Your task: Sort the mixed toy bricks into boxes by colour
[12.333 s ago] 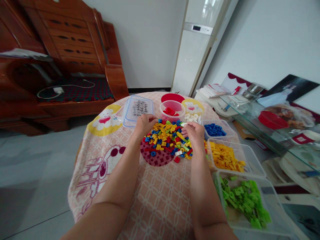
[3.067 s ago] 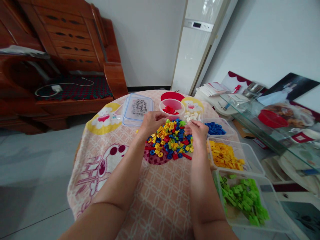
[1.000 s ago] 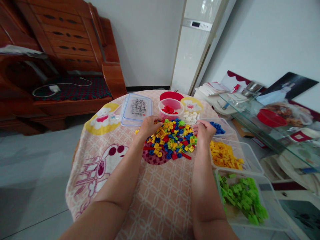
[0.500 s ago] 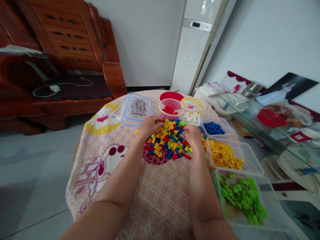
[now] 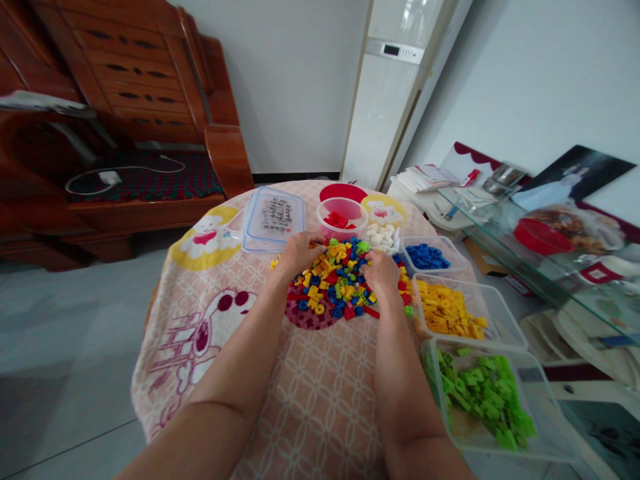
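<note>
The heap of mixed bricks (image 5: 345,287) lay between the two grips, spreading from their fingertips back toward the person's body; it was loose and wide, and I could not find in it one clear long axis. The right hand (image 5: 384,272) was the nearer to its middle; its fingers were bent and drawn in, among the bricks, with the greater part of the heap to their left; whether they pinched a brick, I could not tell. Some bricks lay also to the right of this hand. The left hand (image 5: 299,253) curved over the heap's left edge, fingers bent to the right; what was under them was hidden, so its hold too I could not tell.

Just beyond the fingertips of both hands, the round tub (image 5: 345,235) held red pieces (image 5: 337,219); the white pieces (image 5: 383,239) lay beyond the right grip; to its right were blue pieces (image 5: 427,256), then, nearer the body, yellow pieces (image 5: 450,310) and green pieces (image 5: 487,397), each colour in its clear box.
</note>
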`<state>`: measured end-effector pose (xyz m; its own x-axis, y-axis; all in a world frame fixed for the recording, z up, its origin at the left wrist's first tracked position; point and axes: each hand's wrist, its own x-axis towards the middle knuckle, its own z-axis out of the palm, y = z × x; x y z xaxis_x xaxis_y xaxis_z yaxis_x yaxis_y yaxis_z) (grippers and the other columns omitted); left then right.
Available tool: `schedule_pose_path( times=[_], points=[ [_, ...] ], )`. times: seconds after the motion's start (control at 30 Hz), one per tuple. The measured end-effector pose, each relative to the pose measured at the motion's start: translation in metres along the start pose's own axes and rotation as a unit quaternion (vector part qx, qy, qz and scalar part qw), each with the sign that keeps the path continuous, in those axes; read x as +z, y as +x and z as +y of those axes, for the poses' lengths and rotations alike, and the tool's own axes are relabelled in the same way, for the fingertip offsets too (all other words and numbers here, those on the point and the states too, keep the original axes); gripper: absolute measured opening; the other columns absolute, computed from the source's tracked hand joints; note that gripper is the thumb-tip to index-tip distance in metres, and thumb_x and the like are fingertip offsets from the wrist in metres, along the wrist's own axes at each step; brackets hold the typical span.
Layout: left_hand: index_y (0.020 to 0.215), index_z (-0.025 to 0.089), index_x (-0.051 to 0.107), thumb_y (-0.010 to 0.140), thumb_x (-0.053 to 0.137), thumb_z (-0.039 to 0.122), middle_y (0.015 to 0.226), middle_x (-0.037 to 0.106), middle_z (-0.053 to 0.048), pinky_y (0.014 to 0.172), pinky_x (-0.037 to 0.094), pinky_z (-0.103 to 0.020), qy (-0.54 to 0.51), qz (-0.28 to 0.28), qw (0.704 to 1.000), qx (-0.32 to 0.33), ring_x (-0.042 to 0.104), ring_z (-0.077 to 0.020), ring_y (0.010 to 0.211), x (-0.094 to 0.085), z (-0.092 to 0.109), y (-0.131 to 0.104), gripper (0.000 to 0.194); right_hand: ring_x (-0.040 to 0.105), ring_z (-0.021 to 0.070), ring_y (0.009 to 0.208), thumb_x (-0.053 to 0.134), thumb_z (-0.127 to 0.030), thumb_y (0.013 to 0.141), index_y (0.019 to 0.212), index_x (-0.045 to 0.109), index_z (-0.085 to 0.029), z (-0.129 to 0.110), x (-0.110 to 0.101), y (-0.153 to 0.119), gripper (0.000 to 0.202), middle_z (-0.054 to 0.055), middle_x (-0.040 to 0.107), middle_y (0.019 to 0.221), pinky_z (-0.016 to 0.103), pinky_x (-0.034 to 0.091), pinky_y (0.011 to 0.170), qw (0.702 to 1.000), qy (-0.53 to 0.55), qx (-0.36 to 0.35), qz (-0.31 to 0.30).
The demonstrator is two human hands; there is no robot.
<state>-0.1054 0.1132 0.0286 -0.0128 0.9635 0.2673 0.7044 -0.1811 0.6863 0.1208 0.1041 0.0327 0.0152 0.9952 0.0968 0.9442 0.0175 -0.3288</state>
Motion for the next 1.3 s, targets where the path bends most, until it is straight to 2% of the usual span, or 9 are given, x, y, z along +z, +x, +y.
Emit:
schedule_pose_path(
  times=[0.1, 0.2, 0.37, 0.5, 0.6, 0.77, 1.0, 1.13, 1.3],
  points=[
    [0.097, 0.021, 0.084, 0.077, 0.065, 0.03, 0.085, 0.077, -0.003, 0.075, 0.052, -0.028, 0.003, -0.001, 1.0, -0.003, 0.068, -0.021, 0.081, 0.0, -0.001, 0.0, 0.028, 0.075, 0.0276, 0.103, 0.07, -0.026, 0.084, 0.099, 0.081, -0.023, 0.006, 0.0, 0.004, 0.019, 0.008, 0.081, 0.099, 0.034, 0.057, 0.088, 0.996, 0.085, 0.006, 0.015],
    [0.099, 0.021, 0.084, 0.078, 0.064, 0.031, 0.085, 0.077, -0.003, 0.075, 0.052, -0.028, 0.011, -0.004, 1.0, 0.0, 0.068, -0.021, 0.08, 0.001, -0.003, 0.0, 0.03, 0.076, 0.0244, 0.081, 0.07, -0.03, 0.079, 0.095, 0.079, -0.021, 0.013, 0.001, 0.009, 0.02, 0.004, 0.077, 0.077, 0.031, 0.059, 0.073, 0.968, 0.243, 0.032, 0.05],
    [0.103, 0.02, 0.083, 0.081, 0.063, 0.031, 0.091, 0.079, -0.003, 0.079, 0.054, -0.029, 0.018, -0.017, 1.0, 0.004, 0.07, -0.021, 0.084, 0.002, -0.004, 0.001, 0.032, 0.067, 0.0207, 0.051, 0.069, -0.031, 0.07, 0.097, 0.073, -0.015, 0.021, 0.002, 0.017, 0.031, -0.001, 0.067, 0.058, 0.028, 0.054, 0.046, 0.848, 0.492, 0.121, 0.157],
    [0.105, 0.018, 0.083, 0.082, 0.062, 0.03, 0.094, 0.08, -0.004, 0.085, 0.055, -0.03, 0.023, -0.027, 0.999, 0.006, 0.071, -0.0215, 0.088, 0.002, -0.005, 0.002, 0.033, 0.071, 0.0203, 0.059, 0.064, -0.027, 0.07, 0.108, 0.067, -0.012, 0.031, -0.002, 0.023, 0.041, 0.0, 0.07, 0.067, 0.031, 0.061, 0.053, 0.737, 0.58, 0.166, 0.306],
    [0.104, 0.019, 0.083, 0.083, 0.062, 0.03, 0.093, 0.08, -0.003, 0.086, 0.055, -0.03, 0.022, -0.025, 0.999, 0.006, 0.072, -0.0218, 0.089, 0.003, -0.006, 0.002, 0.032, 0.075, 0.0198, 0.073, 0.06, -0.023, 0.07, 0.124, 0.062, -0.01, 0.042, -0.005, 0.027, 0.055, 0.003, 0.072, 0.082, 0.032, 0.064, 0.063, 0.703, 0.574, 0.178, 0.382],
    [0.103, 0.02, 0.083, 0.083, 0.063, 0.03, 0.094, 0.08, -0.004, 0.085, 0.055, -0.029, 0.02, -0.02, 1.0, 0.011, 0.073, -0.0218, 0.089, 0.004, -0.006, 0.001, 0.031, 0.074, 0.0207, 0.071, 0.057, -0.026, 0.072, 0.125, 0.066, -0.01, 0.045, -0.003, 0.027, 0.056, 0.003, 0.072, 0.079, 0.031, 0.063, 0.061, 0.751, 0.534, 0.158, 0.355],
    [0.104, 0.02, 0.083, 0.082, 0.064, 0.03, 0.093, 0.081, -0.004, 0.082, 0.055, -0.029, 0.028, -0.016, 0.999, 0.0, 0.073, -0.0224, 0.087, 0.003, -0.004, 0.001, 0.031, 0.063, 0.0178, 0.049, 0.058, -0.037, 0.079, 0.098, 0.077, -0.012, 0.018, 0.004, 0.014, 0.037, 0.001, 0.069, 0.059, 0.027, 0.052, 0.048, 0.864, 0.473, 0.06, 0.162],
    [0.104, 0.02, 0.083, 0.082, 0.064, 0.029, 0.096, 0.082, -0.004, 0.086, 0.056, -0.03, 0.017, -0.02, 1.0, 0.01, 0.073, -0.0225, 0.089, 0.003, -0.005, 0.001, 0.03, 0.068, 0.0198, 0.059, 0.055, -0.035, 0.087, 0.102, 0.081, -0.015, 0.003, 0.012, 0.009, 0.036, 0.002, 0.069, 0.061, 0.029, 0.056, 0.063, 0.93, 0.358, -0.006, 0.082],
    [0.105, 0.02, 0.083, 0.082, 0.064, 0.028, 0.103, 0.082, -0.004, 0.088, 0.056, -0.03, 0.009, -0.02, 1.0, 0.011, 0.074, -0.0226, 0.094, 0.004, -0.007, 0.001, 0.031, 0.075, 0.0252, 0.095, 0.061, -0.028, 0.09, 0.115, 0.08, -0.018, -0.01, 0.021, 0.005, 0.033, 0.01, 0.081, 0.097, 0.035, 0.055, 0.091, 0.983, 0.174, -0.05, 0.044]
  ],
)
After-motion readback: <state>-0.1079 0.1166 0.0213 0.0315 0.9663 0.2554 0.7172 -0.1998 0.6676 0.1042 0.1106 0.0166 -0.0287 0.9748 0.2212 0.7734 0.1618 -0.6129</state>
